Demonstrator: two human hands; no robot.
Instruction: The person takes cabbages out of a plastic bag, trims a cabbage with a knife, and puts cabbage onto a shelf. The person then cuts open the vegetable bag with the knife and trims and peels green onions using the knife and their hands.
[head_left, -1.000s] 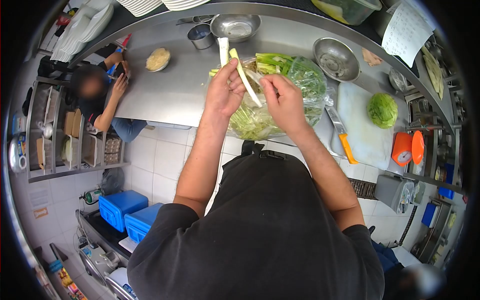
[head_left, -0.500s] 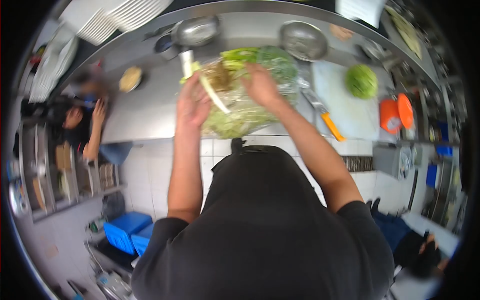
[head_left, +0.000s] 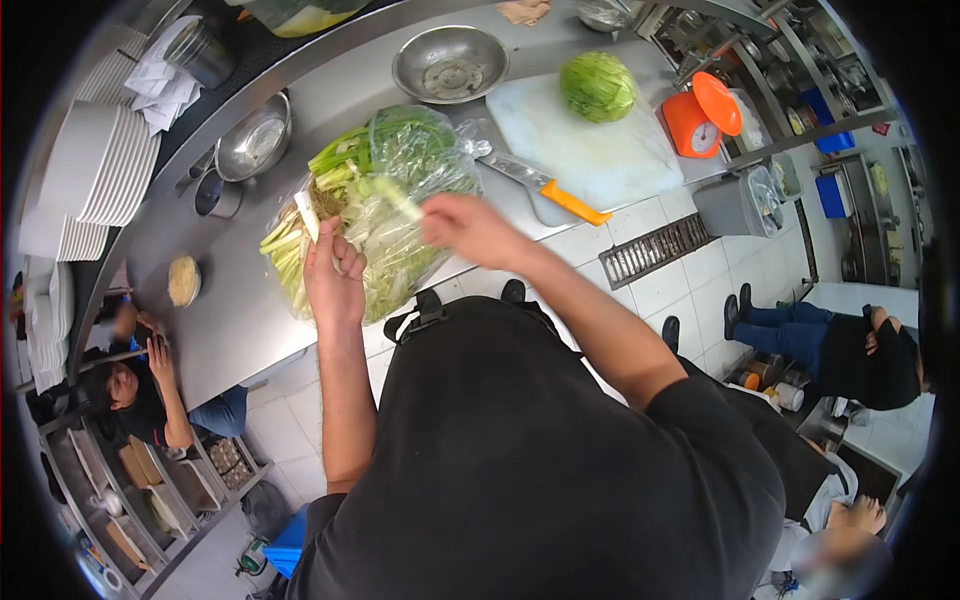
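Observation:
My left hand [head_left: 336,272] is closed around a white vegetable stalk [head_left: 307,215] that points up above the fingers. My right hand [head_left: 462,228] is closed on a pale green stalk [head_left: 397,198], which is blurred by motion. Under and between the hands lies a heap of leafy greens [head_left: 350,150] with a clear plastic bag [head_left: 425,150] over part of it. Right of the heap, a knife with an orange handle [head_left: 575,201] rests partly on a white cutting board [head_left: 540,125], where a green cabbage [head_left: 597,87] sits.
Metal bowls [head_left: 450,64] stand at the counter's back, beside a small metal pot [head_left: 217,194]. A bowl of pale shreds [head_left: 184,281] is at left. An orange scale [head_left: 697,122] stands at right. One person [head_left: 140,400] is at the left; others [head_left: 860,350] are at the right.
The view has turned, so the counter appears tilted. My right hand has come away from the heap with a pale green stalk in it. My left hand still holds a white stalk.

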